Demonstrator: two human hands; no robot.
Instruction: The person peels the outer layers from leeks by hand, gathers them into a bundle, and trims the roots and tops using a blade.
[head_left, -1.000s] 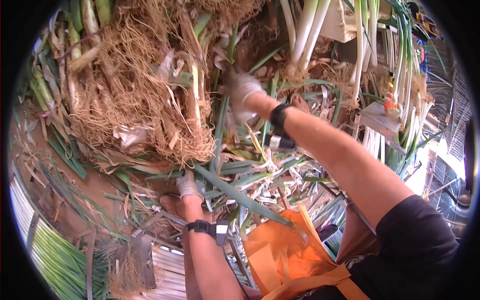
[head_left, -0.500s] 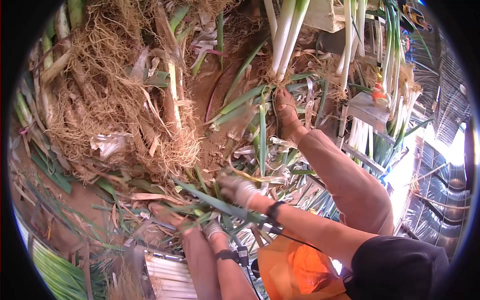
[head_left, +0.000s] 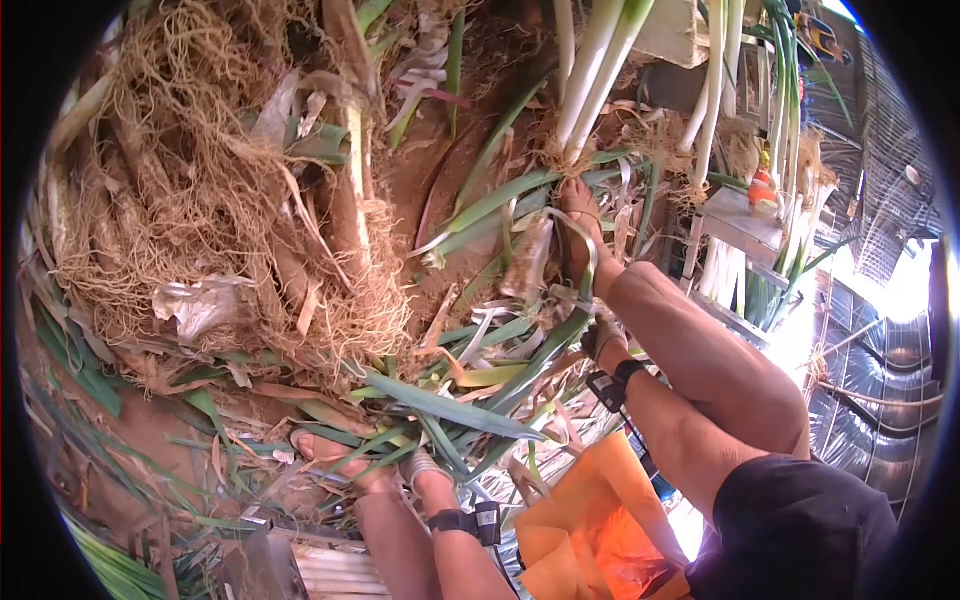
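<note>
My left hand [head_left: 424, 466], in a pale striped glove, is low among green leek leaves [head_left: 455, 408]; they cover its fingers, so its grip is hidden. My right hand [head_left: 606, 343], in a dark-stained glove, is beside my right knee. Its fingers look curled on a long green leek leaf [head_left: 568, 335] that bends up past my right foot and down to the left. A large heap of leeks with dry, tangled roots [head_left: 230, 190] lies beyond my left hand, root ends towards me.
Trimmed white leeks [head_left: 598, 85] stand by my right foot [head_left: 578, 205]. A metal stand [head_left: 742, 222] is at the right, with more leeks around it. Bundled white stalks [head_left: 335, 572] lie at the lower left. Peelings litter the soil. An orange cloth [head_left: 590, 520] covers my lap.
My right hand has swept from beside the left hand to the right, near my knee, with a long leaf now alongside it. My left hand has barely moved.
</note>
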